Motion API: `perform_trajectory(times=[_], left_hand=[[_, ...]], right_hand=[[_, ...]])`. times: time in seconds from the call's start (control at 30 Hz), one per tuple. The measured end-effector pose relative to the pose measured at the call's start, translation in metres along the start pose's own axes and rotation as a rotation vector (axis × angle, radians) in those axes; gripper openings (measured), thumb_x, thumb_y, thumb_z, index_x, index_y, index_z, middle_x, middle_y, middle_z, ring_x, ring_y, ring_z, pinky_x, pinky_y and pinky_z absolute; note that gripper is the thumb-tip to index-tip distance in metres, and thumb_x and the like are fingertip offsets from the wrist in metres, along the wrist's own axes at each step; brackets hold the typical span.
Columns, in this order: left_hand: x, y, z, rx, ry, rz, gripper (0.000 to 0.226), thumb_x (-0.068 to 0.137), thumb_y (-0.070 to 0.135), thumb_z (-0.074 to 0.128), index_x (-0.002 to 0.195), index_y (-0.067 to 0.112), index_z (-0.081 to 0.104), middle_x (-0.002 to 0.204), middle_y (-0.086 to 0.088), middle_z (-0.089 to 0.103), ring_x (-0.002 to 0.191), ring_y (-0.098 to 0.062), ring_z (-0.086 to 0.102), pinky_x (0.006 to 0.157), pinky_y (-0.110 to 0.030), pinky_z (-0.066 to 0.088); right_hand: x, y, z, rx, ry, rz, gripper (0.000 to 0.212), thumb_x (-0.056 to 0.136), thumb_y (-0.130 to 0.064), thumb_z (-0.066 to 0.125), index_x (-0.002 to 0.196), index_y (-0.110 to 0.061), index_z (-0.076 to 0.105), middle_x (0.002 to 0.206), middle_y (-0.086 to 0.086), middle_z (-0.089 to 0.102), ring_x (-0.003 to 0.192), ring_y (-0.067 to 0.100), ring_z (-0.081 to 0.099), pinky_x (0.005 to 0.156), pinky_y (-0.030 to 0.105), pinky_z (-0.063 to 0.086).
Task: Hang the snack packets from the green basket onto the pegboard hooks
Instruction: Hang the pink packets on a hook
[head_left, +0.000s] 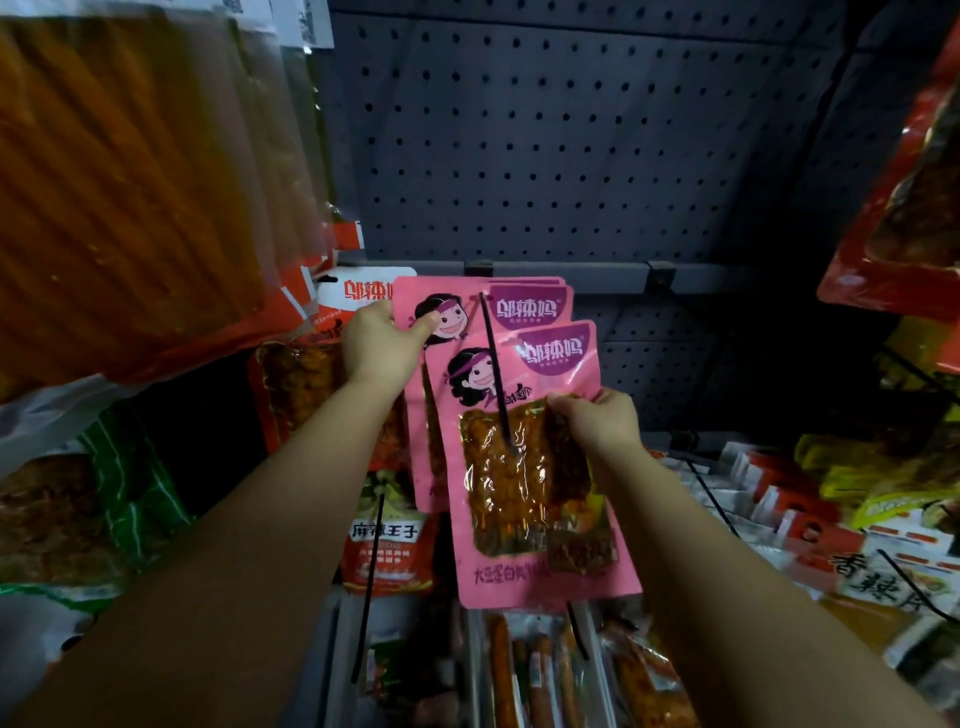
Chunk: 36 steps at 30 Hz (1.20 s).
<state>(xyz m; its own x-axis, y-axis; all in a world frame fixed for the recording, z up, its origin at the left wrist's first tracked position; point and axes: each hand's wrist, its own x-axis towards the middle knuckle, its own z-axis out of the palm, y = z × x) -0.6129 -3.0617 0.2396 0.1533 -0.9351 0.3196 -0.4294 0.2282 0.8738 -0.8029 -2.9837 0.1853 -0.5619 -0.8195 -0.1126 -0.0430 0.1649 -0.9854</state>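
Note:
Several pink snack packets (524, 312) hang stacked on a black hook (493, 364) that sticks out from the grey pegboard (545, 145). My left hand (382, 345) grips the top left corner of the rear stack, thumb on the front. The frontmost pink packet (540, 571) sits lower, with the hook passing in front of it. My right hand (600, 421) pinches its right edge by the clear window. The green basket is not in view.
Large orange packets (130, 182) hang close on the left, red ones (904, 208) on the right. More hooks (369, 587) and packets (387, 545) fill the rows below. The upper pegboard holds nothing.

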Motion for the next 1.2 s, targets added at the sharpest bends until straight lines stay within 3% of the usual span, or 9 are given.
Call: perform_trajectory(times=[0.07,0.23,0.37,0.47,0.57,0.67,0.8,0.9,1.2], left_hand=[[0.004,0.003,0.002,0.045,0.006,-0.03,0.038,0.08,0.037,0.071,0.082,0.001,0.059,0.075,-0.014,0.058,0.066,-0.026,0.052,0.06,-0.035,0.043],[0.005,0.002,0.003,0.029,0.047,-0.03,0.028,0.079,0.034,0.072,0.076,0.01,0.058,0.071,-0.004,0.06,0.07,-0.024,0.058,0.053,-0.029,0.043],[-0.014,-0.006,0.0,-0.113,0.072,-0.001,0.035,0.079,0.023,0.074,0.108,0.012,0.057,0.108,-0.004,0.064,0.092,-0.018,0.061,0.079,-0.032,0.052],[-0.043,-0.014,-0.005,-0.159,0.102,0.038,0.048,0.078,0.024,0.074,0.118,0.016,0.049,0.122,-0.003,0.056,0.102,-0.014,0.057,0.086,-0.028,0.049],[-0.092,-0.018,-0.011,-0.332,-0.118,-0.036,0.059,0.072,0.04,0.073,0.121,0.027,0.042,0.124,0.006,0.052,0.107,-0.01,0.055,0.089,-0.028,0.047],[-0.141,-0.022,-0.013,-0.525,-0.344,-0.185,0.06,0.071,0.039,0.073,0.125,0.03,0.048,0.118,0.007,0.064,0.105,-0.014,0.064,0.091,-0.039,0.05],[-0.176,-0.025,-0.025,-0.579,-0.26,-0.214,0.018,0.082,0.019,0.069,0.097,0.028,0.069,0.091,0.004,0.075,0.088,-0.015,0.071,0.074,-0.033,0.058],[-0.191,-0.023,-0.042,-0.61,-0.252,-0.118,0.014,0.076,0.024,0.071,0.088,0.031,0.07,0.088,0.005,0.076,0.083,-0.014,0.072,0.062,-0.022,0.057],[-0.207,0.007,-0.077,-0.709,-0.152,0.147,0.023,0.073,0.022,0.075,0.084,0.041,0.071,0.083,0.012,0.075,0.079,-0.008,0.072,0.062,-0.017,0.055]], right_hand=[[0.005,0.0,0.002,-0.028,0.013,-0.004,0.01,0.082,-0.021,0.07,0.081,-0.015,0.062,0.084,0.004,0.069,0.083,0.023,0.067,0.079,0.04,0.055],[0.007,0.006,-0.002,-0.231,0.032,-0.053,0.014,0.079,-0.026,0.073,0.079,-0.014,0.065,0.086,0.008,0.07,0.083,0.026,0.068,0.083,0.045,0.056],[-0.013,0.013,-0.019,-0.133,-0.03,-0.088,0.017,0.075,-0.026,0.078,0.085,-0.013,0.071,0.084,0.006,0.074,0.081,0.024,0.07,0.077,0.038,0.058],[-0.039,0.02,-0.034,0.033,-0.135,-0.07,0.014,0.076,-0.022,0.078,0.083,-0.012,0.072,0.085,0.009,0.075,0.082,0.026,0.072,0.08,0.042,0.058],[-0.071,0.03,-0.048,0.211,-0.222,-0.002,0.019,0.074,-0.022,0.078,0.089,-0.011,0.073,0.093,0.013,0.075,0.089,0.031,0.071,0.086,0.048,0.055],[-0.105,0.042,-0.054,0.346,-0.292,0.048,0.021,0.075,-0.019,0.077,0.093,-0.01,0.072,0.097,0.017,0.074,0.092,0.033,0.07,0.084,0.047,0.056],[-0.139,0.044,-0.064,0.175,-0.309,-0.048,0.02,0.077,-0.034,0.073,0.087,-0.016,0.074,0.085,0.002,0.076,0.08,0.018,0.073,0.072,0.03,0.056],[-0.156,0.032,-0.07,0.151,-0.328,-0.196,0.023,0.074,-0.044,0.07,0.085,-0.024,0.074,0.081,-0.004,0.076,0.073,0.009,0.072,0.059,0.016,0.052],[-0.183,-0.019,-0.069,0.253,-0.305,-0.53,0.013,0.079,-0.039,0.067,0.082,-0.031,0.076,0.078,-0.007,0.076,0.073,0.006,0.072,0.062,0.015,0.052]])
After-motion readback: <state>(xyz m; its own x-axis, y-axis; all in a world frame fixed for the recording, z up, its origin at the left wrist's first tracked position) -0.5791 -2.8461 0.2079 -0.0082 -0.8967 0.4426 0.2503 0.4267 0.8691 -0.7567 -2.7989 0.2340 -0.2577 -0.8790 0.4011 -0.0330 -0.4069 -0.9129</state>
